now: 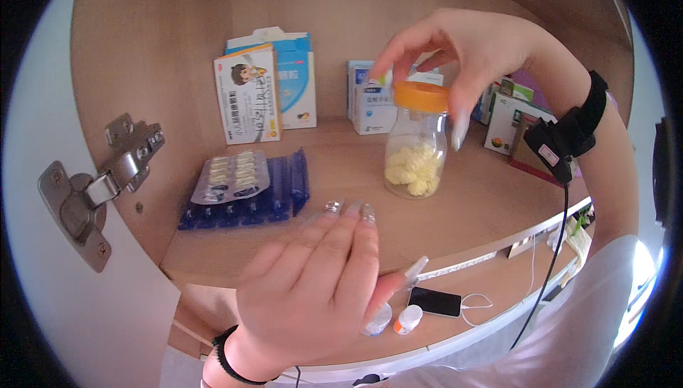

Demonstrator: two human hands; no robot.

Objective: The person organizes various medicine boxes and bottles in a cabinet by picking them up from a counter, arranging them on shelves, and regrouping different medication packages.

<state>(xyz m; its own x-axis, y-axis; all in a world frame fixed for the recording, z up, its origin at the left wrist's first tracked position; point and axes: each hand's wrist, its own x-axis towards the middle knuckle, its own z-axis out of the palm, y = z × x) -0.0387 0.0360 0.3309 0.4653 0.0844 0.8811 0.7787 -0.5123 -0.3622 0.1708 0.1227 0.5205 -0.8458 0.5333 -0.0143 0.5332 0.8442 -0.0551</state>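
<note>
A clear jar (415,164) with an orange lid stands upright on the wooden cabinet shelf, pale yellow pieces inside it. Around the lid my right hand (453,62) is curved from above, its thumb by the right side; whether the fingers press on the lid cannot be told. My left hand (320,281) reaches over the shelf's front edge with fingers together, thumb apart, holding nothing. Beyond its fingertips, a blister pack of capsules (232,177) lies on a dark blue plastic tray (288,188) at the left.
Medicine boxes (248,99) lean at the back left, more boxes (373,110) behind the jar and others (504,121) at right. A metal hinge (114,180) joins the open door at left. Below lie a phone (435,301) on a white cable and small white-capped bottles (408,319).
</note>
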